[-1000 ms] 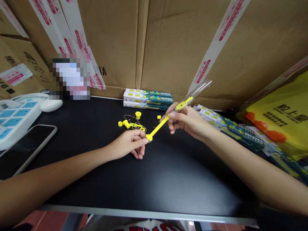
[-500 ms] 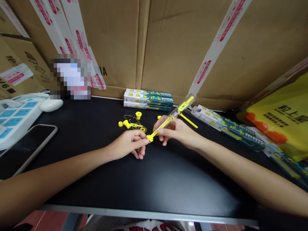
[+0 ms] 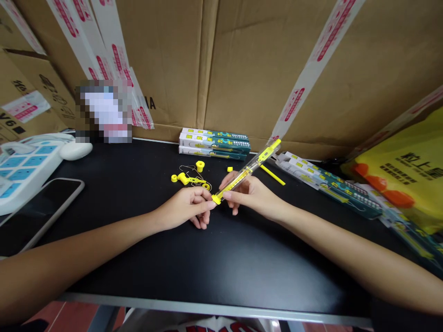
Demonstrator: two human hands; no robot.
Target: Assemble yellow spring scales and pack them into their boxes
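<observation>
A clear plastic tube (image 3: 238, 179) slants up to the right over the table, with a yellow scale strip and spring-scale parts inside it. My right hand (image 3: 247, 191) is closed round the lower half of this tube. The thumb and fingers of my left hand (image 3: 194, 207) pinch the yellow end cap (image 3: 217, 199) at the tube's lower end. Just beyond my left hand lie loose yellow parts (image 3: 187, 179), metal hooks and a yellow bushing (image 3: 200, 166). A small yellow plug (image 3: 230, 169) and a thin yellow rod (image 3: 273, 175) rest behind my right hand.
Stacked spring-scale boxes (image 3: 214, 144) stand against the cardboard at the back. More boxes (image 3: 328, 184) lie at the right beside a yellow bag (image 3: 408, 170). On the left are a power strip (image 3: 31, 170) and a phone (image 3: 38, 214). The table's front edge (image 3: 207, 305) runs below.
My right hand has shifted slightly down and left, bringing the clear tube over the yellow strip and against the end cap. My left hand has hardly moved.
</observation>
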